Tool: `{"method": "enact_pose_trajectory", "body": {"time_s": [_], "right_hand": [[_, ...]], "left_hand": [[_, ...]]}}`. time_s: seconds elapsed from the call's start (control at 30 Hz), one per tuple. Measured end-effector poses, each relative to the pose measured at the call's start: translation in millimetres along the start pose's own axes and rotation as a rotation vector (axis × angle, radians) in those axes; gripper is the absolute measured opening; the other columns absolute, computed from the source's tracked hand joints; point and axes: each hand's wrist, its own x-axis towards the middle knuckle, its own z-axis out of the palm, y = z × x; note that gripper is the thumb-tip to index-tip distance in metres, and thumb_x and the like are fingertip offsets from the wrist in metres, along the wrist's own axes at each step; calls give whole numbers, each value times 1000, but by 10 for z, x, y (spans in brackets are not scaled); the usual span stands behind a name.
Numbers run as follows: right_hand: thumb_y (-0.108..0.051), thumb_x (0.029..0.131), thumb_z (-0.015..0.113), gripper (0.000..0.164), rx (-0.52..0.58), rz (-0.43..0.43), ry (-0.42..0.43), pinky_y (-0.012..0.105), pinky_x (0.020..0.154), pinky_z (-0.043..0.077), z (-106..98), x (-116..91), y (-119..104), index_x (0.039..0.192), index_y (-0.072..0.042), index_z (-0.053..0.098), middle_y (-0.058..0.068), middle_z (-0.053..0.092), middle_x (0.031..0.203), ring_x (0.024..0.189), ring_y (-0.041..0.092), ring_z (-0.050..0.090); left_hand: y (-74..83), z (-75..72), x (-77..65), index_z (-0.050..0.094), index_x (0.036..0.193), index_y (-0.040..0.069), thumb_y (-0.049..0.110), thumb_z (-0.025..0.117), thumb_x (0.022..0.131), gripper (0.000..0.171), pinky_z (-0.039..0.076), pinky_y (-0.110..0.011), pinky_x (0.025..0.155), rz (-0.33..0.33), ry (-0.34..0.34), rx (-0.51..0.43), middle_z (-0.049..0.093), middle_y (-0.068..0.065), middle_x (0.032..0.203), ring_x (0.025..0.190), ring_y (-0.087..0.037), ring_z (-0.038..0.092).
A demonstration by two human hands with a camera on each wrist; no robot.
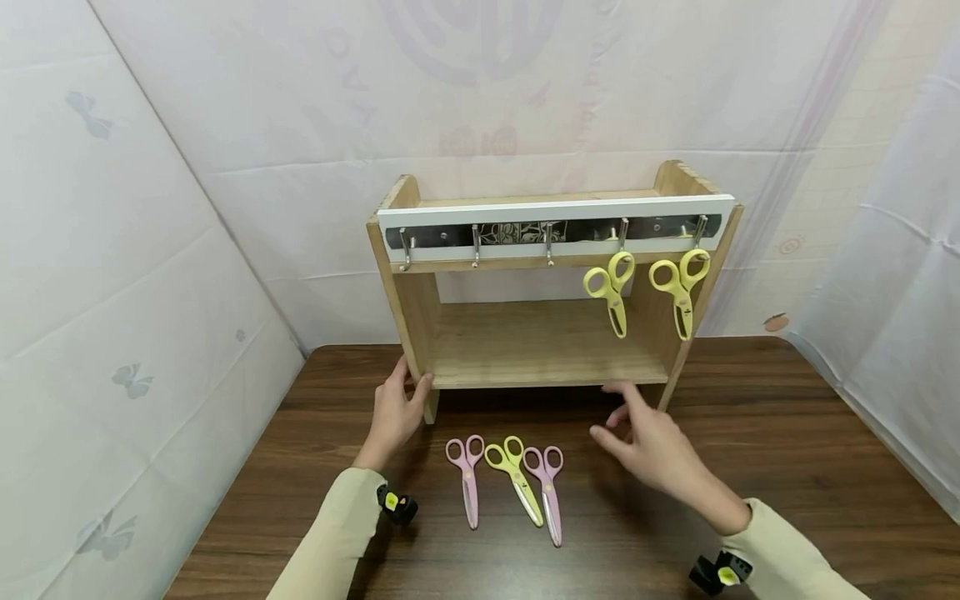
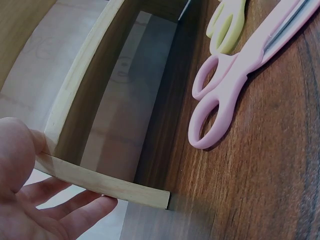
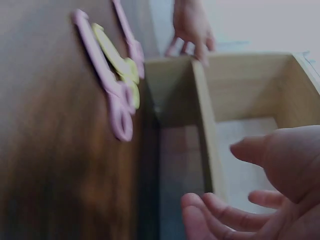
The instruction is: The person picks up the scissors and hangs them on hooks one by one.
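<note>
The left hand [image 1: 393,412] holds the left side panel of the wooden shelf [image 1: 510,346] near its foot. Its fingers are clamped on that panel, thumb at the front edge and the other fingers along the outer face (the left wrist view shows this grip up close). The right hand [image 1: 656,442] is by the shelf's lower right corner, its fingers loosely bent and apart, the thumb well away from them; whether a fingertip touches the wood I cannot tell.

The shelf stands upright on the brown table [image 1: 300,517], tiers facing the person. Across its upper front runs a white rail [image 1: 517,214] with a shiny strip and five metal hooks [image 1: 549,242]. Two yellow scissors hang there by a loop, blades down: the inner hanging pair [image 1: 612,294] on the fourth hook from the left, the outer hanging pair [image 1: 680,290] on the fifth.

Three more scissors lie between the hands, in front of the shelf, loops toward it: the left pink pair [image 1: 468,475], the flat yellow pair [image 1: 518,473] and the right pink pair [image 1: 547,482], just beside one another (the right wrist view blurs them). Pale cloth [image 1: 300,83] with faint prints hangs behind.
</note>
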Motion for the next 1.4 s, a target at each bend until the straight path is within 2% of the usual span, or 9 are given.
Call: {"method": "enact_pose_trajectory", "body": {"time_s": [0.23,0.37,0.57,0.8,0.97,1.2,1.4], "right_hand": [[-29,90,82,58,-56,19,-186,29,51,45,253,-130,-190,138,-23,50,-5,68,90,60,-1,51],[-31,89,82,60,-65,24,-242,30,49,43,350,-173,-273,140,-24,51,-6,65,92,61,1,49],[-34,87,83,60,-83,4,-271,29,50,42,458,-212,-332,139,-19,56,-8,60,92,66,4,50],[-32,86,84,60,-86,-24,-306,34,53,46,530,-262,-377,138,-17,58,-6,61,97,79,11,60],[-34,85,85,64,-90,-8,-327,37,53,46,583,-285,-399,139,-17,58,-4,60,97,77,15,59],[-33,82,87,67,-130,-4,-331,52,59,54,635,-331,-396,140,-12,59,8,65,112,87,32,68],[-29,82,87,60,-133,-13,-351,53,59,55,661,-346,-369,134,-12,64,11,64,114,87,33,67]], "left_hand": [[-33,-19,4,51,145,1,16,63,104,45,62,-51,81,-4,-1,-9,66,-26,128,112,-41,68],[-40,-25,0,51,145,1,16,63,104,45,63,-51,80,-9,-7,-4,66,-26,127,111,-41,68],[-35,-23,-3,51,146,2,17,62,104,46,63,-51,80,-13,-11,-5,66,-26,128,112,-41,68],[-16,-24,3,50,147,3,16,62,104,47,63,-51,80,-13,-10,-8,66,-25,130,113,-41,68],[-6,-19,14,49,149,3,16,61,104,48,63,-51,79,-14,-18,-17,65,-25,131,114,-41,67],[-4,-10,10,50,148,4,16,62,104,47,63,-51,81,-21,-15,-8,65,-25,131,114,-41,67],[-2,-4,6,50,147,3,16,62,104,46,63,-52,80,-20,-15,-9,65,-25,131,113,-42,67]]}}
